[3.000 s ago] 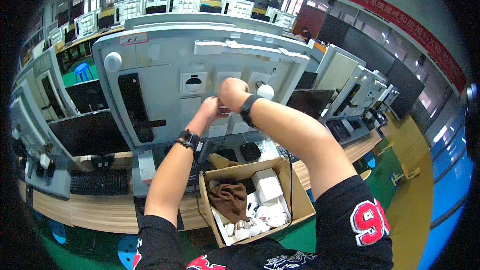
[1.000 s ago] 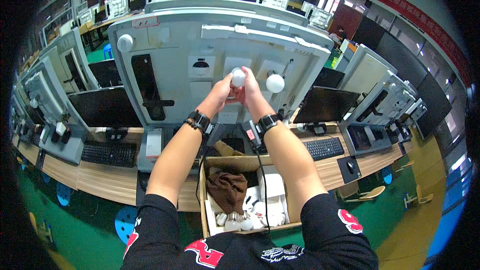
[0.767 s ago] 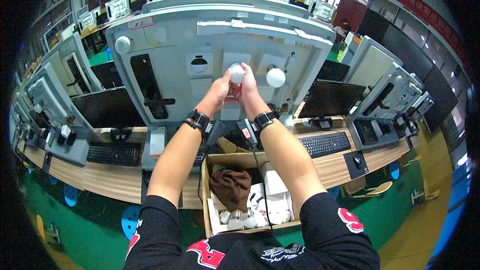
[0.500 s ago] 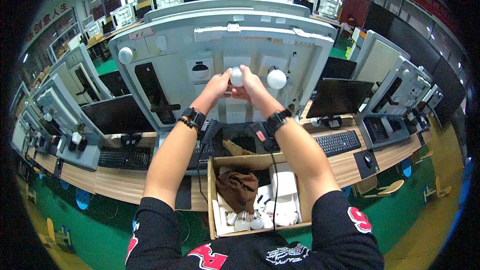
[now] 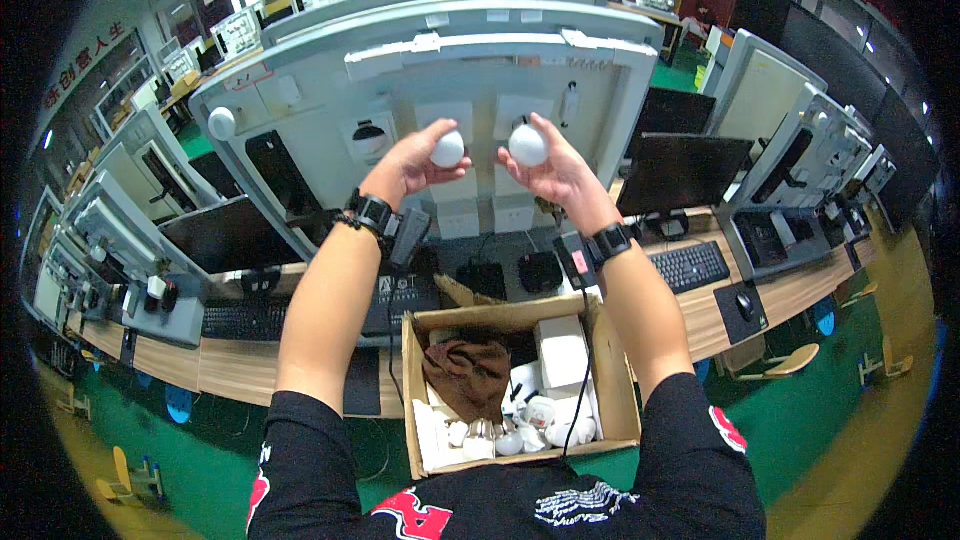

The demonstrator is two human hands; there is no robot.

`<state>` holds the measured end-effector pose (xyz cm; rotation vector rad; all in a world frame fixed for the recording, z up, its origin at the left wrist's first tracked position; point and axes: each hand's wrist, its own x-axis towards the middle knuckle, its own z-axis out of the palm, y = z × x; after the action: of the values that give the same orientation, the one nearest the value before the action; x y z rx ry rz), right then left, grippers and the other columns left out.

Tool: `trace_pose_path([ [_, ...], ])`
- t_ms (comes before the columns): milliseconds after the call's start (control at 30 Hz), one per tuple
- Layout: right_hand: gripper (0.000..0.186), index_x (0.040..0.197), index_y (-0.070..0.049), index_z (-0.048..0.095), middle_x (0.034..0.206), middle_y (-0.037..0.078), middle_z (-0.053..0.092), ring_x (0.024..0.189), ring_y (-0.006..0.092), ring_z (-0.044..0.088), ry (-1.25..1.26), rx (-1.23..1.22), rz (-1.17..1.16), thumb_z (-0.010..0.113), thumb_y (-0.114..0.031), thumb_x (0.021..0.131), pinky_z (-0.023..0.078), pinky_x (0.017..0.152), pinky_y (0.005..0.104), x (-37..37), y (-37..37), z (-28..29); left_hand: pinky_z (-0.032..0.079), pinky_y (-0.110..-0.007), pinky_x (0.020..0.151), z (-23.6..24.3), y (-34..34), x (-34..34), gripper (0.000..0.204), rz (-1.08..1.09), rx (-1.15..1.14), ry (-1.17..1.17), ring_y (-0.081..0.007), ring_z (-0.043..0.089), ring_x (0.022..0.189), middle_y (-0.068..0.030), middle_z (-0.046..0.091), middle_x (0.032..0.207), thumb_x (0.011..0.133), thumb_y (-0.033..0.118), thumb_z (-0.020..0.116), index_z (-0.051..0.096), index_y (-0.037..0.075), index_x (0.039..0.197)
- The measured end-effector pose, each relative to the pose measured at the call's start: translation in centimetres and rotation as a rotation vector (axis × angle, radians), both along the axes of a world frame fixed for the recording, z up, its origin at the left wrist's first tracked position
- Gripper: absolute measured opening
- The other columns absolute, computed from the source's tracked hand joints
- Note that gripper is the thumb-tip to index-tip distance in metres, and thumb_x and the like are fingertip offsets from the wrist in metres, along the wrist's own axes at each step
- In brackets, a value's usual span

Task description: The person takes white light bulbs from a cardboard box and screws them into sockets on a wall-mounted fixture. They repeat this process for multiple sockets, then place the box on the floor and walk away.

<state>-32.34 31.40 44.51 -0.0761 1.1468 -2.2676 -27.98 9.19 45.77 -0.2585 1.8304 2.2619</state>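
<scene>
A round white light bulb (image 5: pixel 447 149) is held by my left hand (image 5: pixel 412 162), thumb on top and fingers below. My right hand (image 5: pixel 562 178) is curled around a second white light bulb (image 5: pixel 528 145), its thumb over the top and fingers beneath. Both bulbs are in front of the upright grey-white panel (image 5: pixel 390 90). The bases of the bulbs are hidden, so I cannot tell whether the left one sits in a socket. Beside my left hand, a dark round fitting (image 5: pixel 370 138) is mounted on a white plate.
An open cardboard box (image 5: pixel 622 410) near my body holds a brown cloth (image 5: pixel 466 380), white boxes and several bulbs. Black cables hang over its rim. Monitors (image 5: pixel 684 172) and keyboards (image 5: pixel 690 268) stand on the wooden desk to both sides, with other panels around.
My hands were together at the left bulb. The right hand has moved right and taken hold of the second bulb, while the left hand keeps the first. The view has shifted slightly.
</scene>
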Motion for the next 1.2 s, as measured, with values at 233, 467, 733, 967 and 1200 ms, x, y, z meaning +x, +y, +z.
trace_pose_path([
  [233, 0.038, 0.089, -0.002, 0.052, 0.078, 0.009, 0.06, 0.057, 0.0125, 0.06, -0.015, 0.154, 0.046, 0.06, -0.037, 0.08, 0.048, 0.04, 0.0182, 0.4, -0.9, 0.9, 0.057, -0.03, 0.059, -0.1, -0.4, 0.8, 0.039, 0.053, -0.041, 0.015, -0.0183, 0.064, 0.069, -0.0094, 0.062, 0.081, 0.088, 0.04, 0.054, 0.051, 0.003, 0.098],
  [467, 0.034, 0.086, -0.002, 0.058, 0.072, 0.009, 0.061, 0.059, 0.013, 0.059, 0.388, 0.641, 0.032, 0.062, -0.035, 0.079, 0.048, 0.048, 0.023, 0.4, -0.8, 1.5, 0.055, -0.027, 0.057, 0.7, 0.3, 0.9, 0.036, 0.066, -0.112, 0.005, -0.0178, 0.064, 0.069, -0.0096, 0.061, 0.081, 0.089, 0.036, 0.053, 0.051, 0.001, 0.099],
  [733, 0.035, 0.088, -0.004, 0.055, 0.071, 0.009, 0.06, 0.054, 0.0173, 0.058, 0.246, 0.434, -0.075, 0.063, -0.036, 0.077, 0.047, 0.043, 0.0274, -0.4, -1.2, -0.1, 0.054, -0.029, 0.058, 0.2, 0.2, 0.3, 0.036, 0.076, -0.098, 0.018, -0.0181, 0.064, 0.068, -0.0102, 0.061, 0.082, 0.087, 0.037, 0.054, 0.052, 0.002, 0.097],
  [967, 0.037, 0.092, -0.005, 0.052, 0.072, 0.009, 0.059, 0.055, 0.0163, 0.057, 0.179, 0.267, 0.0, 0.061, -0.037, 0.078, 0.046, 0.045, 0.0248, -0.6, -0.6, -0.7, 0.052, -0.043, 0.073, 3.2, 2.5, 1.2, 0.036, 0.44, -1.745, 0.621, -0.0339, 0.062, 0.083, -0.0207, 0.061, 0.095, 0.081, 0.027, 0.058, 0.054, -0.003, 0.1],
  [1200, 0.034, 0.092, -0.009, 0.053, 0.072, 0.009, 0.059, 0.055, 0.0145, 0.056, 0.242, 0.281, 0.058, 0.057, -0.041, 0.081, 0.045, 0.044, 0.0237, -1.1, -0.6, -1.5, 0.05, -0.043, 0.08, 5.2, 6.6, -2.9, 0.032, -0.269, -1.899, 0.762, -0.0349, 0.06, 0.095, -0.0174, 0.063, 0.099, 0.077, 0.011, 0.054, 0.056, 0.005, 0.109],
])
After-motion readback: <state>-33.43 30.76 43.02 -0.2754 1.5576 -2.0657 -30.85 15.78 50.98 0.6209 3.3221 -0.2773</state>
